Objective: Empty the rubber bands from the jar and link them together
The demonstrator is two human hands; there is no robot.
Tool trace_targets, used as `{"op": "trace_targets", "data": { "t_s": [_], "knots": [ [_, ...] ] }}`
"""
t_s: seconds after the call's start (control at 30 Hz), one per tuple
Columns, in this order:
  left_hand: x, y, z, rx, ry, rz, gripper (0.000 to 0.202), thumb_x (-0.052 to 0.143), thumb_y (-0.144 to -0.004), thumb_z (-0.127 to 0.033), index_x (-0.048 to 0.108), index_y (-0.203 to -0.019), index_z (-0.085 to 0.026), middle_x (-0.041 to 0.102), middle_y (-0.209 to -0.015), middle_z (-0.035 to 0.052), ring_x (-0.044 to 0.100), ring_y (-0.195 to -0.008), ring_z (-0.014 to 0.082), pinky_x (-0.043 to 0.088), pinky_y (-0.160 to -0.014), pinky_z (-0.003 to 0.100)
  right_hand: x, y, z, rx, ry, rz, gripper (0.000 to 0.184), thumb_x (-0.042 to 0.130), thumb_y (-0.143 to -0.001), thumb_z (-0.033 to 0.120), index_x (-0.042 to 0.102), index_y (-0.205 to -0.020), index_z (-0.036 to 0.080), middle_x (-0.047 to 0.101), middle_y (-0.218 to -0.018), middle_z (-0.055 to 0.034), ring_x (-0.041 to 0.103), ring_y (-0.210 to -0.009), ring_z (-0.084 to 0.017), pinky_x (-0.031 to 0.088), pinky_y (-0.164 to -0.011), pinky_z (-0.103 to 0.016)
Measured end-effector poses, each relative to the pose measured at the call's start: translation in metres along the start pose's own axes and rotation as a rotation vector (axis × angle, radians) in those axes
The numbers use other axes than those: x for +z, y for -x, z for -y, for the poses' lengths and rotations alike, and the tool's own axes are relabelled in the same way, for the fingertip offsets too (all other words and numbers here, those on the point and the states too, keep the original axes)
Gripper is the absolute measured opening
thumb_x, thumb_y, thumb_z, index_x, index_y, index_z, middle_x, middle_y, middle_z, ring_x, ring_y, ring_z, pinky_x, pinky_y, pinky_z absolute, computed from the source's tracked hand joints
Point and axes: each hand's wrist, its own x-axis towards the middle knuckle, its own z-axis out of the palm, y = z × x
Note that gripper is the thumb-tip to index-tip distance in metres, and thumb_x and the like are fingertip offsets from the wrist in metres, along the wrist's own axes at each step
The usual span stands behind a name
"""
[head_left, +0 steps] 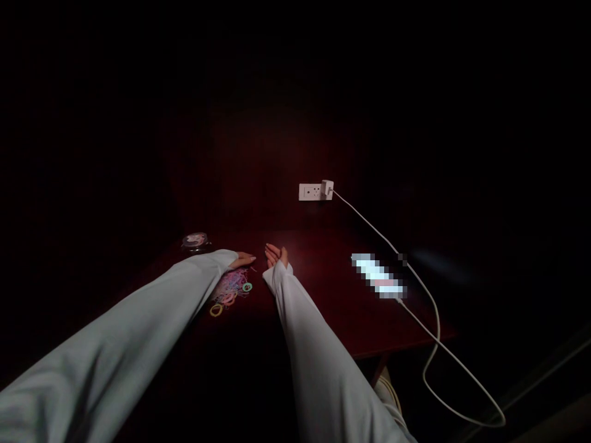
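While the right hand [276,255] spreads loosely apart from the left hand [242,260], whose grip I can't tell, one tangled heap of thin bands [231,283], with one green ring [250,287], lies just nearer on the smooth reddish desk [325,283]; one round tub [196,240] sits far left.

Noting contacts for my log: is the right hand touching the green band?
Apart: the head view plainly shows dark-red tabletop between the right hand and the green band.

- Two bare hands [242,261] [277,255], centre of the frame
- One multicoloured pile of thin bands [233,286] (too tangled to count singly)
- One white rectangular socket plate [309,192]
- One long white cable [438,320], right
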Motion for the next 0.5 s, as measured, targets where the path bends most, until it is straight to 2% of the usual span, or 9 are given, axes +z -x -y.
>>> {"op": "trace_targets", "data": {
  "t_s": [0.07,0.1,0.2,0.27,0.4,0.5],
  "knots": [
    [0.006,-0.002,-0.004,0.094,-0.046,0.094,0.054,0.059,-0.086,-0.072,0.085,-0.092,-0.025,0.082,-0.112,0.0109,0.074,-0.114,0.0315,0.050,-0.112,0.039,-0.001,0.003,0.002,-0.005,0.094,0.052,0.082,-0.003,-0.108,0.036,0.068,-0.145,0.021,0.077,-0.132,-0.0132,0.072,-0.127,-0.024,0.057,-0.098,-0.037],
    [0.006,-0.003,-0.005,0.131,-0.070,0.128,0.054,0.057,-0.087,-0.070,0.084,-0.093,-0.024,0.081,-0.111,0.0116,0.074,-0.112,0.0310,0.051,-0.110,0.040,-0.001,0.005,0.003,-0.002,0.115,0.064,0.079,0.001,-0.108,0.035,0.070,-0.143,0.020,0.079,-0.128,-0.0135,0.073,-0.124,-0.024,0.057,-0.097,-0.036],
    [0.002,-0.003,-0.006,0.154,-0.162,0.197,0.044,0.056,-0.089,-0.060,0.080,-0.089,-0.023,0.077,-0.095,0.0084,0.072,-0.096,0.0274,0.055,-0.097,0.037,0.005,0.009,0.005,-0.046,0.129,0.075,0.061,0.022,-0.108,0.035,0.078,-0.128,0.019,0.080,-0.123,-0.0125,0.074,-0.119,-0.025,0.058,-0.098,-0.034],
    [-0.004,-0.001,-0.005,0.161,-0.209,0.231,0.040,0.056,-0.089,-0.056,0.079,-0.087,-0.023,0.075,-0.091,0.0061,0.070,-0.088,0.0244,0.054,-0.090,0.034,0.009,0.013,0.005,-0.113,0.181,0.047,0.054,0.029,-0.106,0.030,0.080,-0.120,0.019,0.079,-0.127,-0.0107,0.073,-0.120,-0.023,0.056,-0.103,-0.032],
    [-0.018,0.010,-0.007,0.180,-0.250,0.243,0.046,0.053,-0.091,-0.062,0.078,-0.083,-0.024,0.075,-0.087,0.0049,0.070,-0.085,0.0224,0.052,-0.087,0.031,0.012,0.023,0.006,-0.191,0.484,0.071,0.050,0.031,-0.105,0.023,0.079,-0.120,0.023,0.075,-0.134,-0.0076,0.067,-0.130,-0.018,0.049,-0.113,-0.028],
    [-0.028,0.025,-0.011,0.166,-0.242,0.186,0.056,0.052,-0.090,-0.074,0.080,-0.081,-0.027,0.079,-0.089,0.0060,0.071,-0.091,0.0253,0.053,-0.095,0.034,0.016,0.036,0.004,-0.220,0.724,0.167,0.042,0.042,-0.107,0.029,0.076,-0.130,0.024,0.071,-0.144,-0.0094,0.060,-0.141,-0.022,0.038,-0.126,-0.037]
  ]
}}
